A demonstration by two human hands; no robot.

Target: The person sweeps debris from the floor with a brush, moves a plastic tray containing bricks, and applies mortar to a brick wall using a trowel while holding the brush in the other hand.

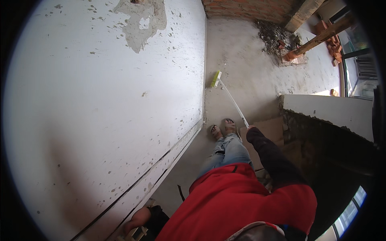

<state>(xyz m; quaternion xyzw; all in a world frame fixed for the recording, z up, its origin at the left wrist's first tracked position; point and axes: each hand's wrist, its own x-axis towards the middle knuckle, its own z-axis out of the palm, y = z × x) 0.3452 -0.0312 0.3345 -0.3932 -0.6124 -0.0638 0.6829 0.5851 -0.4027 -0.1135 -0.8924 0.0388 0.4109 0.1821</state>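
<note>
A broom (235, 103) with a long white handle slants across the concrete floor ahead of me. Its yellow-green bristle head (214, 79) rests on the floor near the foot of the white wall. My right hand (251, 127), below a dark sleeve, is closed around the near end of the handle. At the lower left, beside the wall's edge, my left hand (138, 218) shows past a black cuff. Its fingers are too dim and partly hidden to make out, and I cannot tell whether it holds anything.
The spattered white wall (132, 92) fills the left side. Far right, wooden beams (317, 41) lean near rubble (277, 38) and red bricks (334, 48). A rough-edged white slab (327, 112) borders a dark opening on the right. Brown board (263, 130) lies beside my feet.
</note>
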